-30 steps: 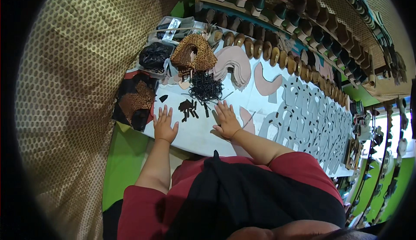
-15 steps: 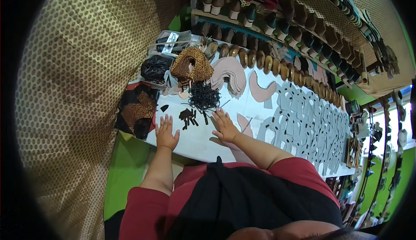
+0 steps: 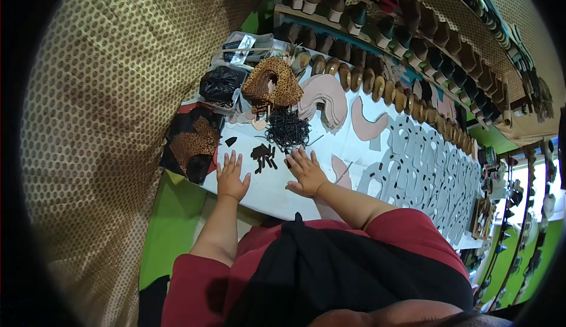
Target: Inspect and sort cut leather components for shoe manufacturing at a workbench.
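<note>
My left hand rests on the near left part of the white table, open with its fingers spread. To its right, my right hand lies open too, fingers stretched out over the tabletop. Between them and slightly beyond is a small heap of short dark strips. A tangled pile of black straps or cords lies just past my right fingertips. One small black piece sits beyond my left fingertips. Neither hand holds anything that I can see.
Leopard-print pieces are stacked behind the black pile, beside curved pink pieces. Many grey cut-outs cover the table's right part. Shoe lasts line the back edge under shelves of shoes. A patterned curtain hangs at left.
The view has shifted, so the table and its contents appear farther right. My right hand has moved slightly left relative to the table things. Both hands stay open.
</note>
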`<state>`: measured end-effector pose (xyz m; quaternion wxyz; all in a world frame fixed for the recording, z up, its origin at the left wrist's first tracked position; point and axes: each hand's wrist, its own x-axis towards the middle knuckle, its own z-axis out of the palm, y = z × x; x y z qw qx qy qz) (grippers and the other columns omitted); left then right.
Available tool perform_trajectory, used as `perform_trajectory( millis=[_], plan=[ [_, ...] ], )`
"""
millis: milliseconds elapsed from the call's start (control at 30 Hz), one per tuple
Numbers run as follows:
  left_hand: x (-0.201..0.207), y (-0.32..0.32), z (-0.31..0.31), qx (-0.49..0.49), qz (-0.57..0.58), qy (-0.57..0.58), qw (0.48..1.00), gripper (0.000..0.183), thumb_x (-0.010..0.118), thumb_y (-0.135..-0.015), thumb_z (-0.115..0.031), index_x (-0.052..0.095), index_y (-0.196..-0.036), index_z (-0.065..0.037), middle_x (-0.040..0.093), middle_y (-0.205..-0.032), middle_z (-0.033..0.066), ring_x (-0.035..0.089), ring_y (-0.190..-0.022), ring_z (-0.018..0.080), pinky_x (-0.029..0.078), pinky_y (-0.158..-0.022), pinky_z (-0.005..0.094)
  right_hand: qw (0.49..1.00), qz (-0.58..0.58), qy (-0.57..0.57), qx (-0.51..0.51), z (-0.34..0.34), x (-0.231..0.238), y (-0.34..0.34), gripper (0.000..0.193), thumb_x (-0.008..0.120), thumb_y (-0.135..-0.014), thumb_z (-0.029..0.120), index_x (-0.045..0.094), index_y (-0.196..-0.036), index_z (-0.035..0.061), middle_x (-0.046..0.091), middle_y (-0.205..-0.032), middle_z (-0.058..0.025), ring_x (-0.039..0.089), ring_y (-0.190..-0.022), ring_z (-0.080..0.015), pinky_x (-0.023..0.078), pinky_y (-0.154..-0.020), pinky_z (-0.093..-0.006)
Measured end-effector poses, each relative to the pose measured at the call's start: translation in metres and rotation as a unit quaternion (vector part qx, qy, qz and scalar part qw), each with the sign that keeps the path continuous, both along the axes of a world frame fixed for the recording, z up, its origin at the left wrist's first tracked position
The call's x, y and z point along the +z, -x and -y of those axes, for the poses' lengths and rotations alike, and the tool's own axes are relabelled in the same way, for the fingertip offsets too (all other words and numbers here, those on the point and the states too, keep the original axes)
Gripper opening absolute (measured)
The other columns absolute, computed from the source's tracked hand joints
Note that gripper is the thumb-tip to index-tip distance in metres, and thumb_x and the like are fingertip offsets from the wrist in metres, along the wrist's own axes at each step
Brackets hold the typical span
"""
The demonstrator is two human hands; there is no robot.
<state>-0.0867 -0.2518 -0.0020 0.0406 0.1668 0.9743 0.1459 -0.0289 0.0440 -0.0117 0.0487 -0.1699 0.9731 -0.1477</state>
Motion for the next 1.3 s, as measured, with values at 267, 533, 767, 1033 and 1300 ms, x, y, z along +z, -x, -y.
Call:
perform_trajectory(
  millis=[267, 533, 767, 1033, 1300],
  plan=[
    [-0.003, 0.0, 0.002, -0.002, 0.004, -0.006, 1.0, 0.074, 0.064, -0.088, -0.031, 0.038, -0.153, -0.01, 0.027, -0.164, 0.0149, 0.024, -0.151, 0.0349, 0.015, -0.122, 0.0515, 0.999, -0.007, 0.052, 0.004, -0.004, -0.001, 0.001, 0.091, 0.049, -0.089, 0.065, 0.027, -0.157, 0.0069, 0.021, -0.163, -0.0212, 0.016, -0.152, -0.0414, 0.011, -0.12, -0.0616],
    [-0.009, 0.003, 0.005, -0.003, 0.002, -0.006, 1.0, 0.076, 0.064, -0.088, -0.031, 0.035, -0.155, -0.009, 0.025, -0.164, 0.0156, 0.022, -0.152, 0.0355, 0.016, -0.122, 0.0508, 0.994, -0.026, 0.089, -0.049, 0.009, -0.016, 0.019, 0.091, 0.056, -0.088, 0.06, 0.026, -0.157, 0.0082, 0.018, -0.164, -0.0213, 0.015, -0.152, -0.0425, 0.009, -0.12, -0.0614],
    [-0.009, 0.003, 0.006, -0.008, 0.006, 0.021, 1.0, 0.075, 0.062, -0.088, -0.036, 0.036, -0.154, -0.01, 0.026, -0.164, 0.0147, 0.023, -0.151, 0.0348, 0.018, -0.122, 0.0497, 0.999, 0.002, 0.043, 0.004, 0.016, 0.002, 0.017, 0.095, 0.054, -0.084, 0.066, 0.03, -0.156, 0.0077, 0.02, -0.163, -0.022, 0.013, -0.153, -0.0408, 0.004, -0.12, -0.0628],
    [-0.005, 0.0, 0.003, -0.011, 0.001, -0.004, 1.0, 0.075, 0.064, -0.087, -0.03, 0.037, -0.153, -0.009, 0.027, -0.163, 0.0157, 0.024, -0.151, 0.0365, 0.019, -0.121, 0.0519, 0.997, -0.017, 0.076, -0.006, 0.012, -0.001, 0.018, 0.096, 0.056, -0.084, 0.063, 0.029, -0.155, 0.0056, 0.023, -0.162, -0.0226, 0.016, -0.152, -0.0402, 0.006, -0.121, -0.0601],
    [-0.009, -0.001, -0.001, -0.007, -0.019, 0.005, 1.0, 0.073, 0.064, -0.087, -0.027, 0.038, -0.153, -0.009, 0.028, -0.164, 0.0137, 0.024, -0.151, 0.0352, 0.018, -0.122, 0.0499, 0.995, -0.046, 0.04, -0.073, -0.002, 0.004, 0.009, 0.089, 0.062, -0.086, 0.057, 0.031, -0.156, 0.0118, 0.021, -0.164, -0.0179, 0.015, -0.153, -0.0382, 0.005, -0.113, -0.0743]
  ],
)
